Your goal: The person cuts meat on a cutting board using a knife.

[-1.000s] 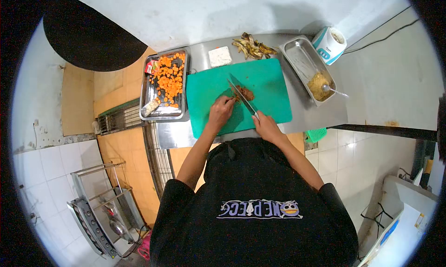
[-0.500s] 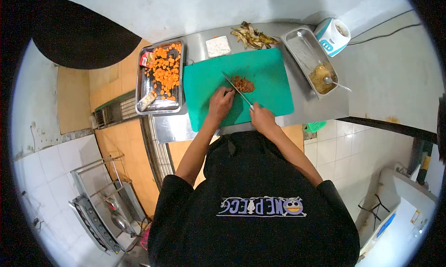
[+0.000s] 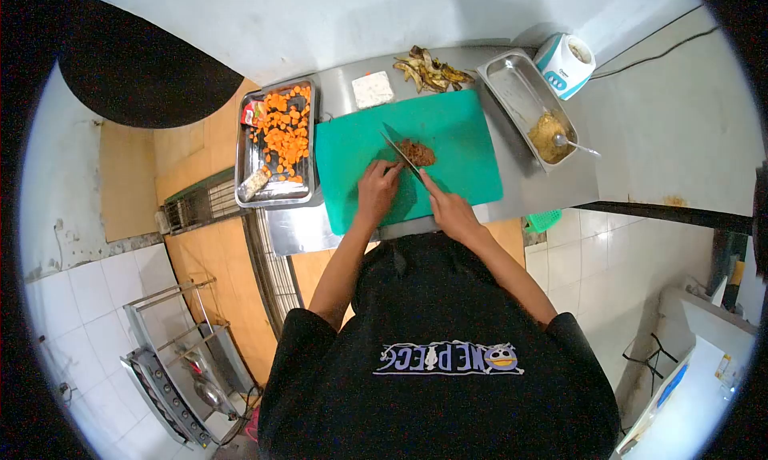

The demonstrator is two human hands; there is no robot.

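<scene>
A knife (image 3: 400,150) slants across the green cutting board (image 3: 460,124), its tip pointing away and to the left. My right hand (image 3: 453,214) is closed on its handle, with a finger stretched forward along the knife. Finely chopped brown food (image 3: 418,151) lies in a small heap just right of the blade. To the left of the blade is my left hand (image 3: 377,192), fingers bent and bunched, fingertips close to the blade. Whatever those fingers pinch is too small to make out.
Left of the board stands a metal tray (image 3: 313,140) with cut carrots and small packets. Behind it sit a white block (image 3: 373,90) and browned peels (image 3: 430,70). At right are a metal pan (image 3: 512,80) with yellowish paste and a spoon (image 3: 572,144), and a white-and-teal appliance base (image 3: 565,66).
My right hand has shifted its hold, a finger now reaching further forward along the knife. My left hand stays beside the blade. The whole view has tilted slightly.
</scene>
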